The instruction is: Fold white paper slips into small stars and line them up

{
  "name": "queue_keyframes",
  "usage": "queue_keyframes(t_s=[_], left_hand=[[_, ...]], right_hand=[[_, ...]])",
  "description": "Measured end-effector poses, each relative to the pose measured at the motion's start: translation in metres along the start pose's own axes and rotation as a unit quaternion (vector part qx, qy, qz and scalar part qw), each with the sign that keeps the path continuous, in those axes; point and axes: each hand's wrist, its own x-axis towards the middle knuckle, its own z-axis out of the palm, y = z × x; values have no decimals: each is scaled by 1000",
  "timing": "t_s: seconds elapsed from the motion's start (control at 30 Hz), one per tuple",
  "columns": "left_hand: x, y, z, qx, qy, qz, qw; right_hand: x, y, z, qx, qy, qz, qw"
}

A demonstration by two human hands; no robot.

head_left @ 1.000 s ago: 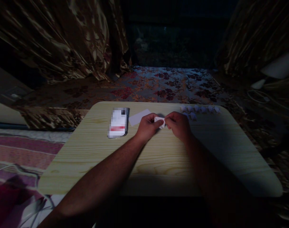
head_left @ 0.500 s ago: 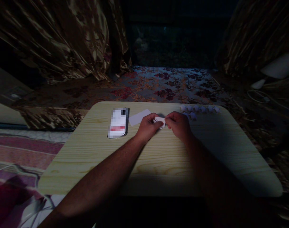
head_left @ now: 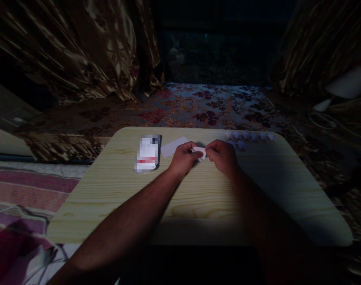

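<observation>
Between my hands, above the middle of the wooden table, is a small folded piece of white paper (head_left: 201, 152). My left hand (head_left: 184, 157) pinches it from the left, thumb lying on top. At its right end, the thumb and fingertips of my right hand (head_left: 222, 154) are closed on the edge. A flat pale paper strip (head_left: 174, 147) lies just behind and left of my left hand. Beyond my right hand sit several small folded paper pieces (head_left: 254, 137) in two rows, some partly hidden by that hand.
A blurred-out white package with a red band (head_left: 147, 154) lies at the table's left. The light wooden table (head_left: 204, 206) has rounded corners. Behind it is a ledge with floral cloth (head_left: 210, 105). A white lamp (head_left: 349, 83) stands at the far right, curtains (head_left: 109, 47) hang behind.
Almost nothing differs. Both hands keep the same pinch on the folded paper, with only a very slight shift of the fingers.
</observation>
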Motion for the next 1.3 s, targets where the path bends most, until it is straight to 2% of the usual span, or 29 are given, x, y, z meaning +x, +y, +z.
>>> queue_keyframes(t_s=[0.3,0.6,0.87,1.13,1.3], left_hand=[[0,-3,-3,65,-2,32,997],[-1,-2,1,24,16,6,1000],[0,-3,-2,59,6,23,998],[-1,-2,1,30,18,6,999],[0,-2,-1,52,18,11,998]], right_hand=[[1,-1,-2,0,4,-6,1000],[1,3,1,-2,5,-9,1000],[1,0,0,-1,11,-2,1000],[1,3,1,-14,10,-12,1000],[2,4,1,-14,13,-11,1000]])
